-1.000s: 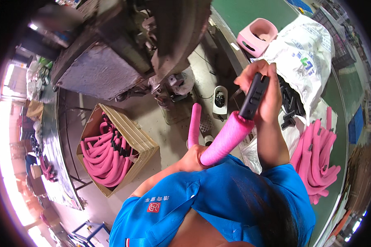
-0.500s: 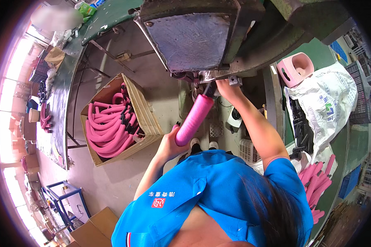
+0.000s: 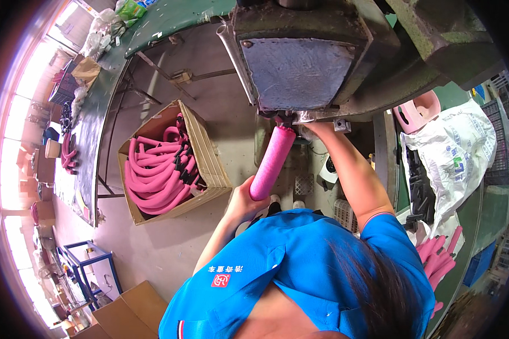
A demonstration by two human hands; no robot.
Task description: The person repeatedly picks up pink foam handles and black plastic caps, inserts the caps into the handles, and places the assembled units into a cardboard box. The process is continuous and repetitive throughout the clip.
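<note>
A pink foam-covered tube slants up from my left hand, whose fingers are wrapped round its lower end. The tube's upper end meets the underside of a heavy machine head, where a small dark metal part shows just above the foam. My right hand reaches in beside that upper end, below the machine. Its fingers are hidden there, so what they touch cannot be seen.
A cardboard box of bent pink foam tubes stands on the floor at left. To the right, a bench carries a pink plastic shell, a white sack, black parts and more pink tubes. A blue-framed cart stands lower left.
The tube's upper end has gone in under the machine head, and the black piece beyond the foam is now mostly out of sight. The whole view has shifted slightly.
</note>
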